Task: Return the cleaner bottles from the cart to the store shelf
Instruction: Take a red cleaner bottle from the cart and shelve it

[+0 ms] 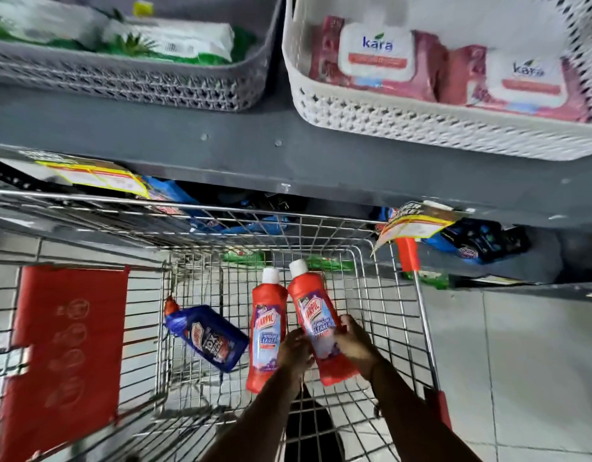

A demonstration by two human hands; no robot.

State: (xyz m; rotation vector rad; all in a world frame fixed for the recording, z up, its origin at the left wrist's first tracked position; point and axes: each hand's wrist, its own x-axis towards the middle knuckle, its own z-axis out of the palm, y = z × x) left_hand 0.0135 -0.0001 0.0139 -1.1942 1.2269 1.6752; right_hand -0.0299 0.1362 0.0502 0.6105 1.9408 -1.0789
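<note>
The grey store shelf [221,151] runs across the top of the view, carrying a grey basket [131,85] of green-and-white packs at its left end and a white basket [421,125] of pink wipe packs at its right end. Below it stands the wire cart [398,328], its red seat flap [68,345] at the left side. In the cart's basket, a red cleaner bottle [318,325] with a white cap is lifted near the right wall, tilted; the right hand [353,341] pinches its right side and the left hand [296,351] presses its left side. A second red bottle [266,331] lies just beside it, in the middle. A blue bottle [209,338] lies near the left wall, apart from the red ones.
</note>
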